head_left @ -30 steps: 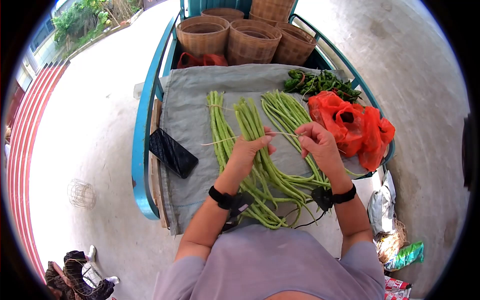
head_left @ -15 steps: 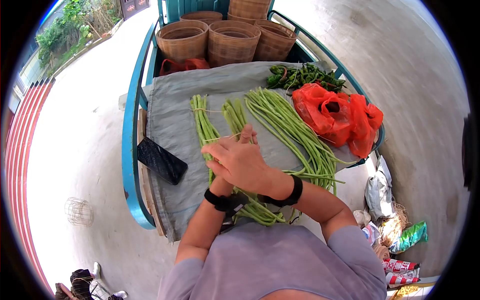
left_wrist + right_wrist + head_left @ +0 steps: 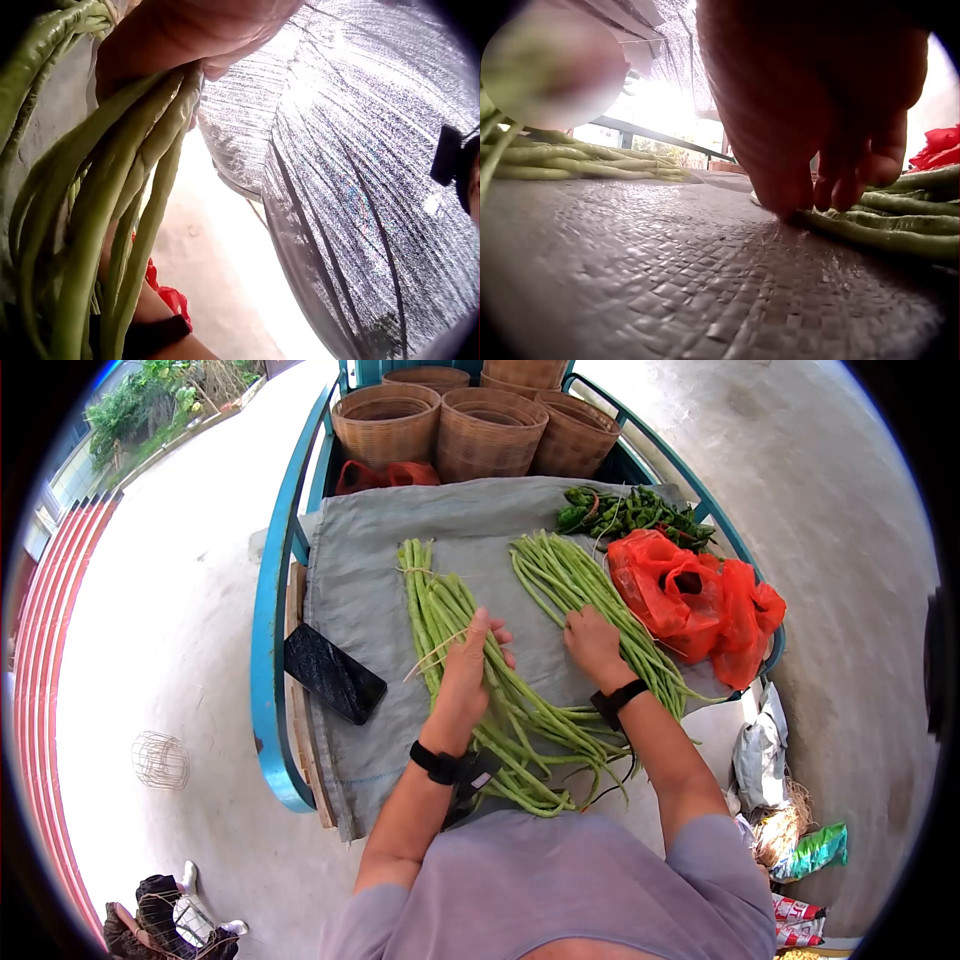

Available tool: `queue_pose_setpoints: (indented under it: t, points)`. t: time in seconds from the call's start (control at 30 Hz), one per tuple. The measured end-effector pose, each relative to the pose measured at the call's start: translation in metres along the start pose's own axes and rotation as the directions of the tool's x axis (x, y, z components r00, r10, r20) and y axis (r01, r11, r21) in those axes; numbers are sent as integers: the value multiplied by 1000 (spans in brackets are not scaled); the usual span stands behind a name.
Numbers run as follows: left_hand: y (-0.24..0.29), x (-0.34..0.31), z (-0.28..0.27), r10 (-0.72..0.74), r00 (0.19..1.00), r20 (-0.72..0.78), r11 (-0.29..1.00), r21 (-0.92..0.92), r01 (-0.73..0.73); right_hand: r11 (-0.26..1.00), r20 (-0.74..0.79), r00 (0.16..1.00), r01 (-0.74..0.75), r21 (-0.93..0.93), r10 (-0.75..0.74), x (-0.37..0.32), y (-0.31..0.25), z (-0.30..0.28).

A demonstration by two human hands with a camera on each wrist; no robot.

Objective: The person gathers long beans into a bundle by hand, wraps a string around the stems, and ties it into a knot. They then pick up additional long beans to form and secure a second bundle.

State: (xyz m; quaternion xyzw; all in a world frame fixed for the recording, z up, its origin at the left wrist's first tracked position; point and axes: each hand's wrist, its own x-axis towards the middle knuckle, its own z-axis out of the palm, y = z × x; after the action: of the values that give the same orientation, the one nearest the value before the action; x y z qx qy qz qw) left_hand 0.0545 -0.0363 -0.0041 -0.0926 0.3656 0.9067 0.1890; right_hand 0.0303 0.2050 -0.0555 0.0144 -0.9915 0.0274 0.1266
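Note:
In the head view the left hand (image 3: 467, 674) grips a bundle of long green beans (image 3: 450, 598), thumb on top; a pale tie strand (image 3: 437, 654) crosses beside it. In the left wrist view bean stems (image 3: 90, 225) hang from under that hand (image 3: 195, 34). Against the left bundle lies another, tied near its top (image 3: 412, 585). The right hand (image 3: 594, 646) is at the left edge of the loose bean pile (image 3: 568, 573); in the right wrist view its curled fingers (image 3: 840, 180) touch the outermost beans (image 3: 900, 236), the pinch partly hidden.
A black phone (image 3: 335, 673) lies left on the grey woven sheet (image 3: 360, 560). Green peppers (image 3: 640, 515) and red bags (image 3: 690, 600) are at right. Wicker baskets (image 3: 490, 435) stand behind, inside the blue cart rail (image 3: 272, 630).
The right hand first crossed over to the left hand, then moved back right, down to the loose pile. The left hand's bundle has tilted left toward the tied one.

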Motion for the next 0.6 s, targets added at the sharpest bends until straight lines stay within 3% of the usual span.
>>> queue_pose_setpoints:
  t: [0.07,0.13,0.2,0.3,0.5,0.6]
  points:
    - [-1,3,-6,-28,1000,8,1000,10,28,998,-37,999,33,47,-32,9,1,-6]
    - [1,0,-4,-6,999,43,1000,6,5,924,14,995,-95,370,97,9,-15,-37]
    - [3,-2,-7,-1,995,102,999,36,-3,708,94,983,-179,683,158,4,-24,-52]
    - [1,-1,-8,48,989,137,999,-12,-47,423,125,991,-134,896,49,-24,-46,-71]
    - [5,-4,-5,83,985,149,994,-86,-71,601,47,993,25,799,-104,-60,-63,-79]
    - [3,-5,-7,73,989,128,996,-68,-65,602,100,990,-20,798,-100,-65,-57,-71]
